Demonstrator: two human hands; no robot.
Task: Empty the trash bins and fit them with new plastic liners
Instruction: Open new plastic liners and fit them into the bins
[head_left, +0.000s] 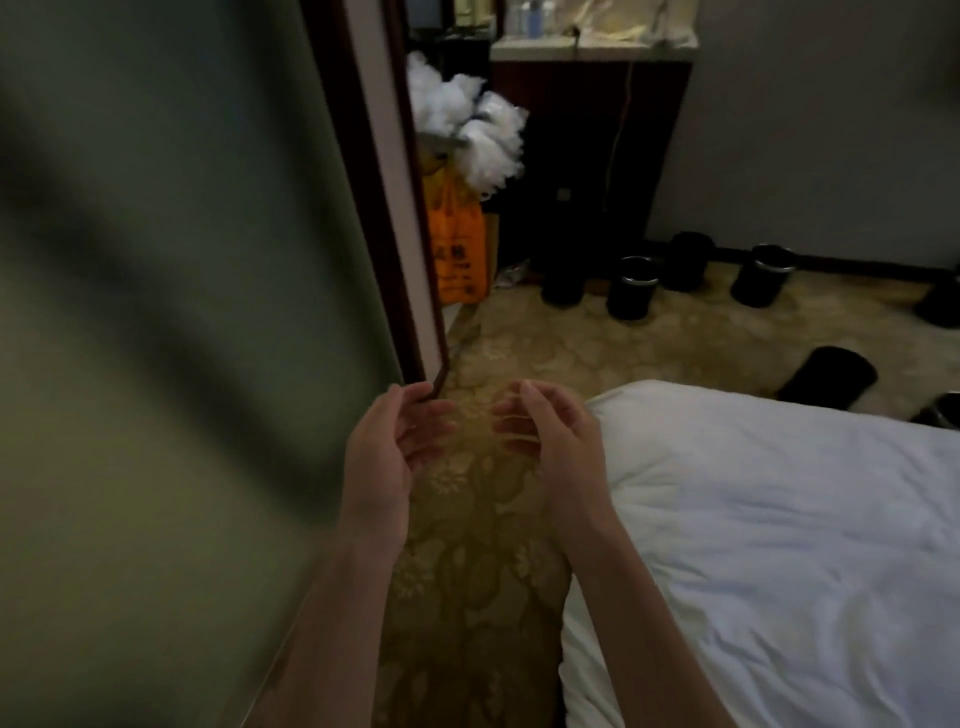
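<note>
Gold carpet (467, 545) lies open between wall (156, 312) and bed (779, 519) edge; left hand (395, 447), right hand (556, 441) empty, fingers (511, 423) loosely apart; black bins (631, 286) beyond.

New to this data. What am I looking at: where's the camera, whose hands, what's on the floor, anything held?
There is no machine here. A person works bare-handed, and the single picture comes from a wide-angle camera worn on their head, looking forward and down. The left hand and right hand are raised in front, palms facing each other and fingers loosely curled. Nothing visible is held in either. Below them is a patterned carpet, with a white bed on the right. Further off, several black trash bins stand on the carpet near the wall, and a tipped bin seems to lie on its side by the bed. Near the doorway is an orange bag with bunched white plastic above it. The picture is too dim and blurred to show what the bins hold.
</note>
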